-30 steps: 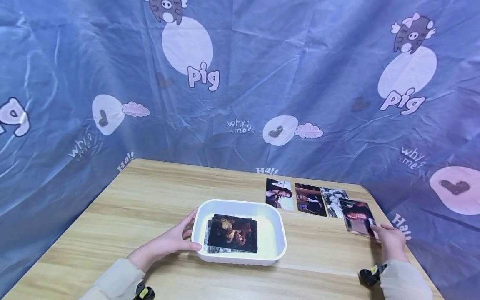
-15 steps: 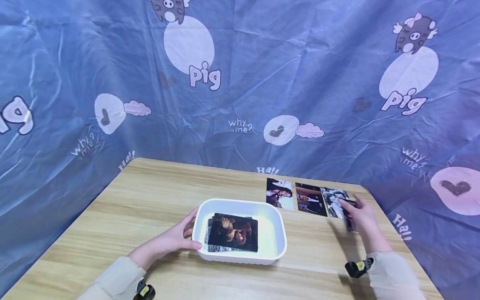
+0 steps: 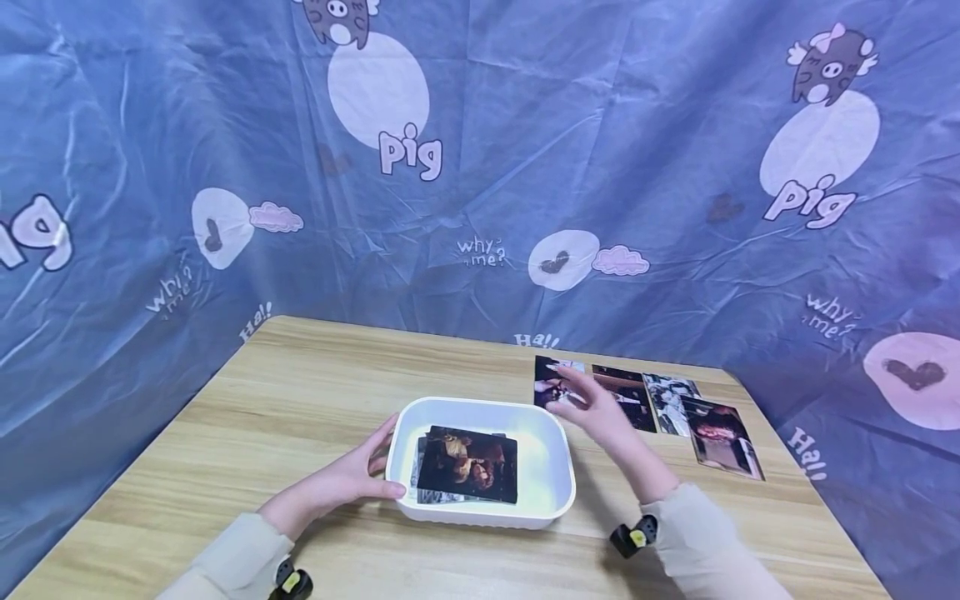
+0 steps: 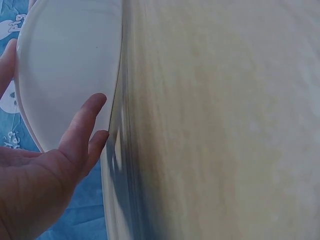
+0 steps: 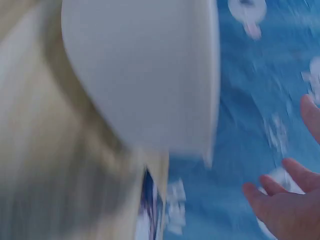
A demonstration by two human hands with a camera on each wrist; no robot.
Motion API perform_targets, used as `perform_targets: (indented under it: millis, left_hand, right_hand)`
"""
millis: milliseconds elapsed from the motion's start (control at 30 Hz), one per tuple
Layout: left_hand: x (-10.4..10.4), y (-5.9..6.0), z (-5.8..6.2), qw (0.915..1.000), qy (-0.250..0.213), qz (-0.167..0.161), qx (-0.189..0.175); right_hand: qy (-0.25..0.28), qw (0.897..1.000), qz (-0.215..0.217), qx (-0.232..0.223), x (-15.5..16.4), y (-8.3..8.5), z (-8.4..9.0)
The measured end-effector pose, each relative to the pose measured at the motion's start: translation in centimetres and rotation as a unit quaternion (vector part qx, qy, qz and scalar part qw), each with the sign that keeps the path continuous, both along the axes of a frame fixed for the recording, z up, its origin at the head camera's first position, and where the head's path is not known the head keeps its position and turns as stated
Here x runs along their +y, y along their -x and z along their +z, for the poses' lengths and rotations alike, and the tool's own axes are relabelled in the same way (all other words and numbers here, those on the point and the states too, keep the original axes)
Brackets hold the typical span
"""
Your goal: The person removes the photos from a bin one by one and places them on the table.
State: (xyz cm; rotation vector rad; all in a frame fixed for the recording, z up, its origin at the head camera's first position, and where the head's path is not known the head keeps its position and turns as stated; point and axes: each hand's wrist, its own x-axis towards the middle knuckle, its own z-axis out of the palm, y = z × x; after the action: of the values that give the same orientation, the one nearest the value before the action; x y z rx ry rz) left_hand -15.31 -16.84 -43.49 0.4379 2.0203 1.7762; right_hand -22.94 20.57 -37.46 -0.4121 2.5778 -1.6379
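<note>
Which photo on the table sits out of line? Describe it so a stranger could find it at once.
Start at the white tray on the wooden table. To its right runs a row of photos. The one you want is the rightmost photo: reddish, skewed, lying nearer the person than its neighbours.

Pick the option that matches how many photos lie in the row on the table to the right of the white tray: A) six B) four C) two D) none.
B. The head view shows four photos side by side on the table beyond the white tray; the right hand hovers over the leftmost ones, while the left hand rests against the tray's left wall.
</note>
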Motion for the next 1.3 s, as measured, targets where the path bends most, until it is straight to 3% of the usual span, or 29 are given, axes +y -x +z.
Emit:
perform_targets:
  millis: [167,367,633,1000,1133,1300]
  left_hand:
    - [0.1,0.1,-0.2,1.0000,-0.007,-0.004,-0.002]
    - [0.1,0.2,-0.1,1.0000,0.007,0.003,-0.003]
    - [0.1,0.1,0.0,1.0000,0.004,-0.001,-0.002]
    - [0.0,0.2,-0.1,1.0000,-0.004,-0.002,-0.006]
    - [-0.1,0.2,-0.2,1.0000,-0.005,-0.002,-0.006]
    - [-0.1,0.2,-0.2,0.9999,-0.006,-0.002,-0.008]
  right_hand:
    - [-0.004,0.996,0.089,0.026,-3.1,-0.2,-1.5]
    - [-0.104,0.980,0.169,0.029,-5.0,-0.3,-2.7]
    - [-0.249,0.947,0.176,0.102,-6.0,-0.2,-4.4]
    - [-0.357,0.907,0.184,0.124,-7.3,-1.3,-4.9]
    - [-0.372,0.901,0.182,0.126,-7.4,-1.3,-4.9]
    - [-0.365,0.905,0.178,0.127,-7.3,-1.3,-5.0]
